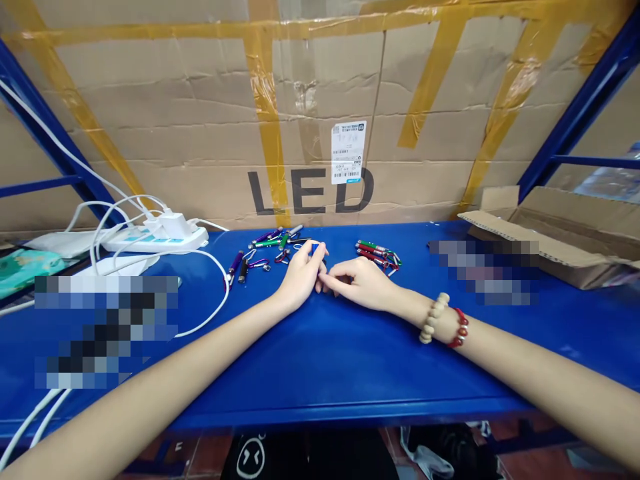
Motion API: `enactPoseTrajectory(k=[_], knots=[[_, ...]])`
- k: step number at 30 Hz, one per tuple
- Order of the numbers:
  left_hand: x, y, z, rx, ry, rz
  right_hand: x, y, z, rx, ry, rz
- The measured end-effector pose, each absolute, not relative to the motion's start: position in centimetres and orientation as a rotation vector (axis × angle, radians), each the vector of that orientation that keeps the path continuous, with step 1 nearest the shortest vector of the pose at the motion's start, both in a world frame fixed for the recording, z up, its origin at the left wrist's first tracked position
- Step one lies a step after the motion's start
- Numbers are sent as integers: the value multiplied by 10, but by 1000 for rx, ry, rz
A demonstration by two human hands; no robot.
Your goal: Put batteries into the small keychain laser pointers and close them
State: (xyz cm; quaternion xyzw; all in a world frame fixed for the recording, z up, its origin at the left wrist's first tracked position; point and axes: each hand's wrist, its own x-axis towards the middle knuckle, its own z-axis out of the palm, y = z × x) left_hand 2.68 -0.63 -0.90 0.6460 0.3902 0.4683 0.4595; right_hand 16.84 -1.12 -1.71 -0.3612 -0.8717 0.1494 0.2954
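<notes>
Small blue piece (315,247), mostly hidden, pinched between thumb and fingers of curled left hand (301,272), right hand (364,283) with bent fingertips just below, cannot tell if pinching, red and green carabiner-clipped tubes (373,258) just beyond right hand, purple and black ones (243,271) left of the grip.

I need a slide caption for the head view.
Left hand and right hand meet near small colourful tubes on a blue table.

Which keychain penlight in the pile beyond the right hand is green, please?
The rearmost penlight, farthest from the person, is green; the red penlights lie in front of it.
</notes>
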Motion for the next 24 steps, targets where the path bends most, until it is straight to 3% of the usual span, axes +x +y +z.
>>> enactPoseTrajectory(k=[24], knots=[[21, 3, -17, 1826, 1136, 1301, 182, -5, -9, -1099, -2358, 207]])
